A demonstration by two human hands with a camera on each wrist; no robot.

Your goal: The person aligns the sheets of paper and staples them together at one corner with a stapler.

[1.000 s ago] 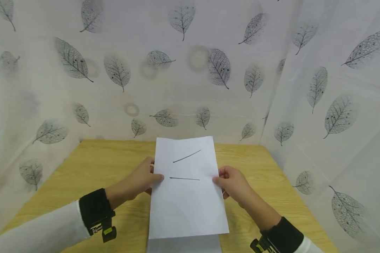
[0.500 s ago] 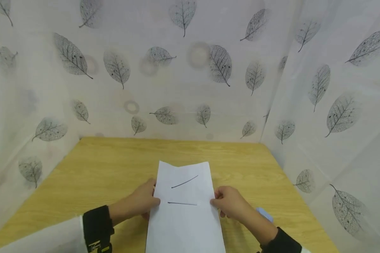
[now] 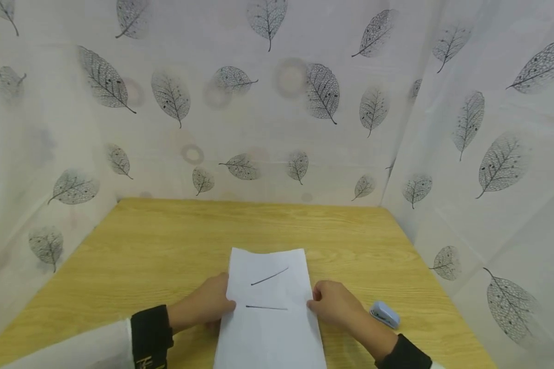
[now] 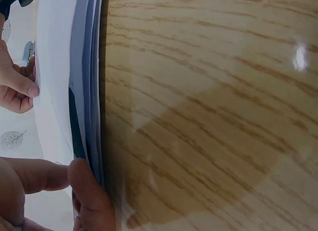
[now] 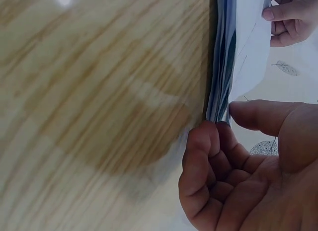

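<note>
A stack of white paper sheets (image 3: 270, 335) lies lengthwise at the front middle, its top sheet marked with two dark pen lines. My left hand (image 3: 211, 301) grips the stack's left edge, thumb on top. On the opposite edge, my right hand (image 3: 336, 305) pinches the sheets between thumb and curled fingers. Several layered edges of the paper stack (image 4: 87, 57) show in the left wrist view, with a dark green strip among them. From the right wrist view, the right thumb (image 5: 263, 116) presses the near corner side of the pile.
A small light-blue stapler (image 3: 385, 314) lies on the wooden table (image 3: 166, 230), just right of my right forearm. White leaf-patterned sheeting (image 3: 268, 113) stands behind the table and along both sides.
Both hands have brought the top sheet down and nearer, and it now covers the paper below it. The stapler has come out from behind the right arm.
</note>
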